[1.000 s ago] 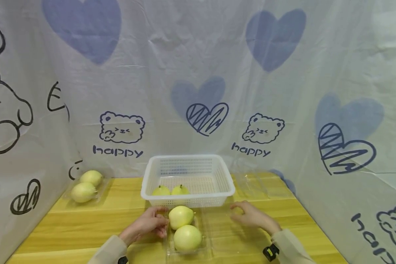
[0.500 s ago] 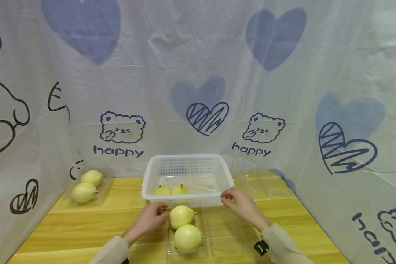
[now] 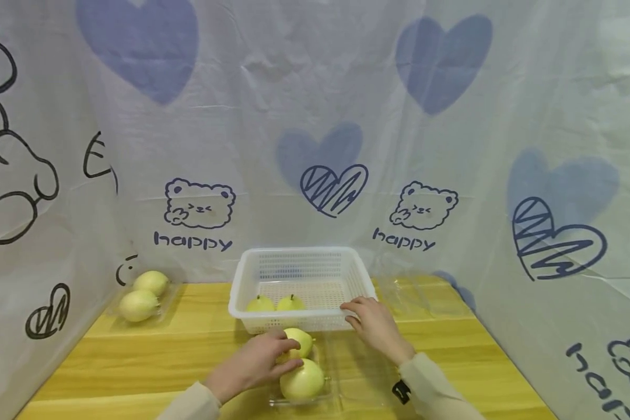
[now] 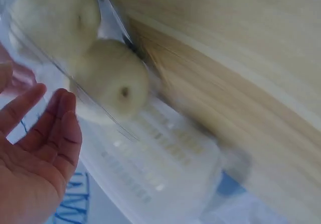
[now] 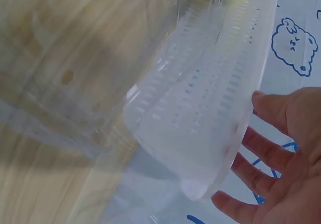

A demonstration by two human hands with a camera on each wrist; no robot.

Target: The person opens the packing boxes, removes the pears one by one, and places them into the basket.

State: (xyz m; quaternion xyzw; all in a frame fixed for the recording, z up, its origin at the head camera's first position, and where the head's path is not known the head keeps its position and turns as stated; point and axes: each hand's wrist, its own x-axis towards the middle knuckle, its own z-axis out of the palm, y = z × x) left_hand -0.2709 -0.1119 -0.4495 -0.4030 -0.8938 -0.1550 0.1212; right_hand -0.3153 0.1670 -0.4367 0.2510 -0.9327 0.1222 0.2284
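My left hand (image 3: 257, 359) reaches over two pale yellow pears, the far pear (image 3: 301, 341) and the near pear (image 3: 301, 379), which sit in a clear plastic box (image 3: 322, 398). Its fingers are loosely bent; in the left wrist view they hold nothing and appear just apart from the pears. My right hand (image 3: 378, 329) is at the front right rim of a white perforated basket (image 3: 299, 251). In the right wrist view its thumb and fingertips (image 5: 246, 171) meet that rim without a clear grip. Inside the basket, two yellow pears (image 3: 259, 303) lie at the front left.
Another clear box with two pears (image 3: 139, 305) stands at the table's back left. An open clear container (image 3: 406, 294), hard to make out, lies at the back right. The clear lid (image 3: 362, 373) spreads right of the near box. A printed curtain (image 3: 294, 87) encloses the wooden table (image 3: 126, 361).
My left hand has moved right, from beside the box to over the pears. The right hand has come forward and left onto the basket's rim. The pears and basket stay in place.
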